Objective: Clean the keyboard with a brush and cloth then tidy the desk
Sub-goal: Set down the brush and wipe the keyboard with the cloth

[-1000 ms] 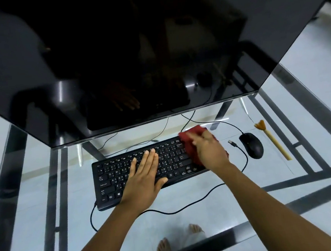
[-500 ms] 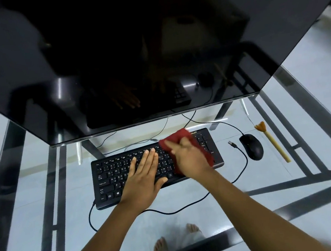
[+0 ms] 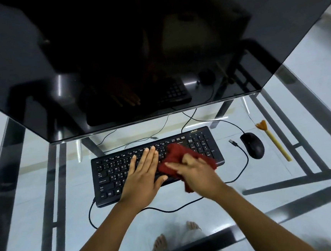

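Black mouse (image 3: 252,145) sits just R of the keyboard (image 3: 109,174), toward the worktop's (image 3: 265,172) R edge; the brush (image 3: 274,142), orange bristles, lies beyond it, nearer that edge. A loose USB plug (image 3: 233,142) lies btwn keyboard and mouse. Big dark monitor (image 3: 115,59) overhangs the back, hiding the far edge. Keyboard sits mid-worktop. Left grip (image 3: 143,177) lies flat on the middle keys, fingers straight. Right grip (image 3: 196,170) clutches the red cloth (image 3: 175,154) bunched on the keys just beside it. Worktop is clear glass on a dark metal frame; pale floor and bare feet (image 3: 161,243) show through.
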Available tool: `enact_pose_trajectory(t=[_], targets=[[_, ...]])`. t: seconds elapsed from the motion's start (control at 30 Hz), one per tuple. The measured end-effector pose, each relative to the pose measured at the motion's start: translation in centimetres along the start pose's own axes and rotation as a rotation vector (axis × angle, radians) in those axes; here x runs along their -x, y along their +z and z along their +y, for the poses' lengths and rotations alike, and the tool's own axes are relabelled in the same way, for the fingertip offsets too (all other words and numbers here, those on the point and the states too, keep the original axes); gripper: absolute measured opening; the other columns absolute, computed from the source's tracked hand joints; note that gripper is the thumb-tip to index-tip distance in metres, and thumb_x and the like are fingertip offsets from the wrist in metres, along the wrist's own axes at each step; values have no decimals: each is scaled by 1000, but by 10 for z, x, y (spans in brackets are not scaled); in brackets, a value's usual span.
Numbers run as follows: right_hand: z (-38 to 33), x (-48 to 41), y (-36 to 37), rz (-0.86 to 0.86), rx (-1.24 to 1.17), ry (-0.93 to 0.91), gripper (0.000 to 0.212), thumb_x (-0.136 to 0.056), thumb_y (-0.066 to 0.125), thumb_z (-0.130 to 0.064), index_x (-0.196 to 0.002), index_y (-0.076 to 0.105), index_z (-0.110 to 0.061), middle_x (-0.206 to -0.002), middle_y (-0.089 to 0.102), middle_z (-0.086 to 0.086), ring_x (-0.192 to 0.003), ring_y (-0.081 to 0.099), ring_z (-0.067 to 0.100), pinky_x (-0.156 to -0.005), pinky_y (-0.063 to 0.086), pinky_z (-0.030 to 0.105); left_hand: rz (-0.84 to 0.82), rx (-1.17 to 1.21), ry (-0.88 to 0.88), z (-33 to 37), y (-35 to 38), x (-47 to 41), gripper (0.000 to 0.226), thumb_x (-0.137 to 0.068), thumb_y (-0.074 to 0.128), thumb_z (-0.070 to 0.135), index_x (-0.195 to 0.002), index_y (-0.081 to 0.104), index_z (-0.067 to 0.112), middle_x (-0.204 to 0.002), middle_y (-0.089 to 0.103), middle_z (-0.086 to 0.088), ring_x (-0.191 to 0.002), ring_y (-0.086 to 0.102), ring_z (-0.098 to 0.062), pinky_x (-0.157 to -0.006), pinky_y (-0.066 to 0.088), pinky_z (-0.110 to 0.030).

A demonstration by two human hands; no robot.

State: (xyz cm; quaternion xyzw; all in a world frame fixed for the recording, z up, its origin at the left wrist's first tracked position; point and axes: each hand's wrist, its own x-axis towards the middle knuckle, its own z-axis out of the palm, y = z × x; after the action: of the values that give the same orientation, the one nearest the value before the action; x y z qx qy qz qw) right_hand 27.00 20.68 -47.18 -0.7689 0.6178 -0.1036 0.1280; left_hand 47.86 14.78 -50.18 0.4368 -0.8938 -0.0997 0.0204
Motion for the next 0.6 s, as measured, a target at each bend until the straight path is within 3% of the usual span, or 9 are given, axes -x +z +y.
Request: enact_pose_trajectory(t=[0.07,0.13,0.2,0.3,0.33,0.4,0.5,0.6], targets=[[23,1,-8,89,-100,222,50,-90,53,-13,-133,54,-38,-98,52,5,-63,64,23,-65,60,35,-9,2,-2,-1,-1,0,75,-96,16,63,-152,18,13,-161,11,0,-149,7,-16,-117,4,-44],[32,2,-10,281,-125,423,42,-91,53,-10,-128,61,-29,-94,55,9,-64,66,25,-63,59,40,-18,1,-7,0,-1,0,76,-96,14,64,-153,14,14,-161,8,1,-149,3,-15,-117,2,-44],[15,3,-6,309,-79,358,41,-87,53,-11,-124,64,-25,-88,55,7,-64,65,24,-62,57,39,-41,0,-21,-1,0,1,76,-96,14,64,-153,12,14,-162,6,1,-149,2,-15,-117,1,-44],[-15,12,2,77,-28,31,42,-90,43,-25,-127,60,-33,-87,53,1,-68,59,21,-65,49,32,-68,19,-1,-1,-5,0,80,-92,15,66,-153,3,15,-162,-4,1,-149,-6,-14,-118,-3,-44],[-14,12,0,15,-37,8,43,-91,38,-29,-129,58,-35,-89,52,1,-70,60,21,-68,49,33,-61,40,4,-2,-9,1,85,-89,15,69,-152,-3,16,-161,-11,3,-148,-12,-13,-119,-6,-43],[-2,7,-5,68,-31,114,41,-94,39,-30,-129,57,-37,-92,53,3,-66,59,26,-71,52,35,-2,106,-69,-8,-21,8,96,-81,18,77,-151,-8,16,-159,-17,4,-146,-19,-11,-119,-9,-45],[4,5,-4,223,9,355,37,-91,59,-15,-126,62,-26,-89,55,9,-56,56,29,-66,57,42,147,164,-285,-27,-39,30,108,-75,27,82,-153,1,13,-162,-9,-1,-147,-16,-13,-117,-10,-45],[-22,4,5,119,-39,226,54,-82,68,-9,-132,57,-28,-93,53,5,-57,53,23,-65,58,37,118,210,-437,-50,-39,52,119,-69,34,87,-153,4,10,-162,-6,-4,-147,-13,-14,-116,-6,-48]])
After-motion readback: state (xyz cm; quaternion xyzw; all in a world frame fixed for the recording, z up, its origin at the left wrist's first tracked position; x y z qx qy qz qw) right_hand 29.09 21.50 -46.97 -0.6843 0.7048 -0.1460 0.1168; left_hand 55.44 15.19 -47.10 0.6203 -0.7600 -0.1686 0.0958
